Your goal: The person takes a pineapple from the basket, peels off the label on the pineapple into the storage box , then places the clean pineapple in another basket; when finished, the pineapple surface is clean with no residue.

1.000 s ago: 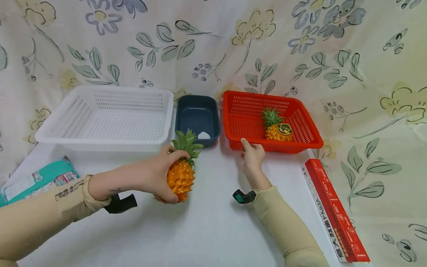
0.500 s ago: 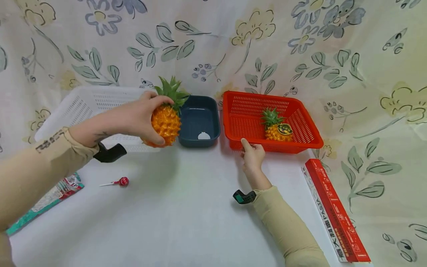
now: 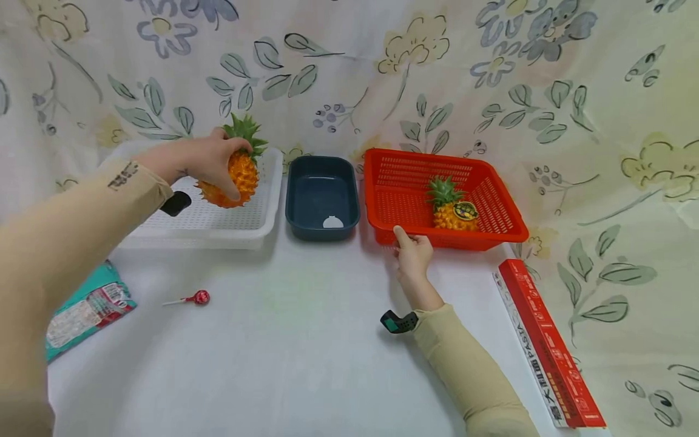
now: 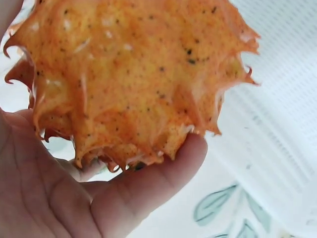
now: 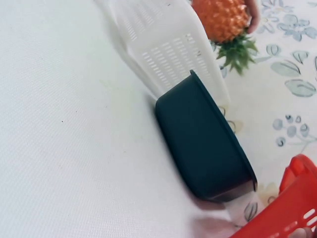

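Note:
My left hand (image 3: 204, 159) grips an orange pineapple (image 3: 244, 173) with a green crown, holding it above the white perforated basket (image 3: 267, 209). In the left wrist view, the thumb presses against the spiky skin of that pineapple (image 4: 133, 69); the other fingers are mostly hidden. At the front rim of the red basket (image 3: 395, 206), my right hand (image 3: 415, 258) pinches the edge with the thumb on top. A second pineapple (image 3: 455, 218), with a dark label, lies inside the red basket. The right wrist view shows the held pineapple (image 5: 222, 19) raised over the white basket's wall (image 5: 173, 54).
Between the two baskets stands a dark blue tub (image 3: 322, 194) with a white mark inside. A red lollipop (image 3: 202, 297) lies on the white table, beside a teal packet (image 3: 93, 309). Along the right edge is a long red pasta box (image 3: 551, 346). A floral curtain (image 3: 349, 73) hangs behind.
My left hand has lifted the pineapple from the table and carried it back and left over the white basket. This uncovered the lollipop. My right hand has stayed on the red basket's rim.

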The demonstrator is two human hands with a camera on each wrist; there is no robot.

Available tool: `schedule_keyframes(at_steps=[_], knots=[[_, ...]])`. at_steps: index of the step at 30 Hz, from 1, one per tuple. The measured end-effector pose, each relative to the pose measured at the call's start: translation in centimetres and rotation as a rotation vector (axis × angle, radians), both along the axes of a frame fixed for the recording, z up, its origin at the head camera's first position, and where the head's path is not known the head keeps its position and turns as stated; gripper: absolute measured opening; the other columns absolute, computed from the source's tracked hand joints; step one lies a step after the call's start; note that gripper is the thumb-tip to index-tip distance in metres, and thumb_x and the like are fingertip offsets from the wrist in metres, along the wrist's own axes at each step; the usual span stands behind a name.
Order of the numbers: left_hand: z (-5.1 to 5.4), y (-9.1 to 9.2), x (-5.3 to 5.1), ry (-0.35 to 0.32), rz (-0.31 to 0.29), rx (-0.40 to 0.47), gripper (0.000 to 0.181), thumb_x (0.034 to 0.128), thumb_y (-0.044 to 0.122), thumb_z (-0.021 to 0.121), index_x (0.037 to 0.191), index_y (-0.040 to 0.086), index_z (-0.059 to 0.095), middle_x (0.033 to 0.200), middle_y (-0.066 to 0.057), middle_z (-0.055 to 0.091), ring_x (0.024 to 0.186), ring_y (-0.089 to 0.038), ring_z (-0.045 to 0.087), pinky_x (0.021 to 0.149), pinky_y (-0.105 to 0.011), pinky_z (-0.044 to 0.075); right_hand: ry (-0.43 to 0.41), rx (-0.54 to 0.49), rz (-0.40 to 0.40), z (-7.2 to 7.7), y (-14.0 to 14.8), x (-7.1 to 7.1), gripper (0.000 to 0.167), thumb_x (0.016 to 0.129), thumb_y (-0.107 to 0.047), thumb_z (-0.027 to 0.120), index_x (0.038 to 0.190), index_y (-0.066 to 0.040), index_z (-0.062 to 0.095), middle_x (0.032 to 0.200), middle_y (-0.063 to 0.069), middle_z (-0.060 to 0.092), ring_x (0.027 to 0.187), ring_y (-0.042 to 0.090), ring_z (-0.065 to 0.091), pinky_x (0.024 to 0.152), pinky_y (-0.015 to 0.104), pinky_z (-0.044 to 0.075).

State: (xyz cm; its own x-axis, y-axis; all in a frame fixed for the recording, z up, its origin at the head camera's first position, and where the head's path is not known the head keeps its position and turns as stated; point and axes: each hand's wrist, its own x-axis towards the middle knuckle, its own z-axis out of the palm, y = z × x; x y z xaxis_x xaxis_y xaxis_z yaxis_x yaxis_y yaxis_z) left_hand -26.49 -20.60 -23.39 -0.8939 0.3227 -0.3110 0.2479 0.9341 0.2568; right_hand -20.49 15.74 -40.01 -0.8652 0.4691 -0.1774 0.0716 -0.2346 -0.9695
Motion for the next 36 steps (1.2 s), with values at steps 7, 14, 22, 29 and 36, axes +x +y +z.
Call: schedule_keyframes(at_steps=[7, 14, 22, 29, 36], knots=[[-2.1, -1.1, -1.0, -0.067, 0.026, 0.035, 0.099, 0.0649, 0.034, 0.081, 0.141, 0.011, 0.022, 0.129, -0.029, 0.016, 0.107, -0.041, 0.036, 0.081, -0.050, 0.048, 0.021, -0.022, 0.001, -0.3, 0.0, -0.1, 0.024, 0.081, -0.017, 0.071, 0.090, -0.006, 0.052, 0.071, 0.010, 0.056, 0.054, 0.012, 0.049, 0.053, 0.024, 0.048], [-3.1, -1.2, -1.2, -0.107, 0.033, 0.027, 0.098, 0.0665, 0.035, 0.081, 0.141, 0.011, 0.022, 0.126, -0.029, 0.017, 0.106, -0.042, 0.035, 0.076, -0.047, 0.049, 0.013, -0.009, 0.009, -0.3, 0.0, -0.1, 0.025, 0.082, -0.017, 0.071, 0.091, -0.004, 0.052, 0.069, 0.009, 0.057, 0.053, 0.011, 0.050, 0.055, 0.025, 0.050], [-3.0, -1.0, -1.4, -0.071, 0.023, 0.055, 0.096, 0.0698, 0.038, 0.078, 0.142, 0.008, 0.022, 0.128, -0.032, 0.019, 0.091, -0.036, 0.044, 0.055, -0.035, 0.048, -0.002, -0.019, 0.007, 0.0, 0.1, 0.0, 0.023, 0.082, -0.017, 0.071, 0.089, -0.007, 0.051, 0.070, 0.006, 0.056, 0.057, 0.013, 0.051, 0.058, 0.027, 0.051], [-2.8, -0.7, -1.7, 0.007, -0.013, 0.048, 0.098, 0.0708, 0.050, 0.074, 0.142, 0.005, 0.024, 0.134, -0.031, 0.027, 0.111, -0.041, 0.040, 0.090, -0.057, 0.042, -0.017, -0.023, 0.007, 0.1, 0.1, -0.1, 0.026, 0.081, -0.019, 0.072, 0.088, -0.008, 0.050, 0.069, 0.004, 0.055, 0.058, 0.014, 0.052, 0.063, 0.030, 0.053], [-1.6, -0.2, 0.7, 0.132, 0.083, 0.266, 0.088, 0.0774, 0.050, 0.068, 0.142, 0.005, 0.028, 0.140, -0.026, 0.034, 0.121, -0.042, 0.035, 0.096, -0.059, 0.036, -0.014, -0.021, -0.002, -0.1, 0.0, -0.1, 0.025, 0.081, -0.018, 0.072, 0.087, -0.008, 0.050, 0.071, 0.006, 0.056, 0.057, 0.013, 0.051, 0.063, 0.031, 0.052]])
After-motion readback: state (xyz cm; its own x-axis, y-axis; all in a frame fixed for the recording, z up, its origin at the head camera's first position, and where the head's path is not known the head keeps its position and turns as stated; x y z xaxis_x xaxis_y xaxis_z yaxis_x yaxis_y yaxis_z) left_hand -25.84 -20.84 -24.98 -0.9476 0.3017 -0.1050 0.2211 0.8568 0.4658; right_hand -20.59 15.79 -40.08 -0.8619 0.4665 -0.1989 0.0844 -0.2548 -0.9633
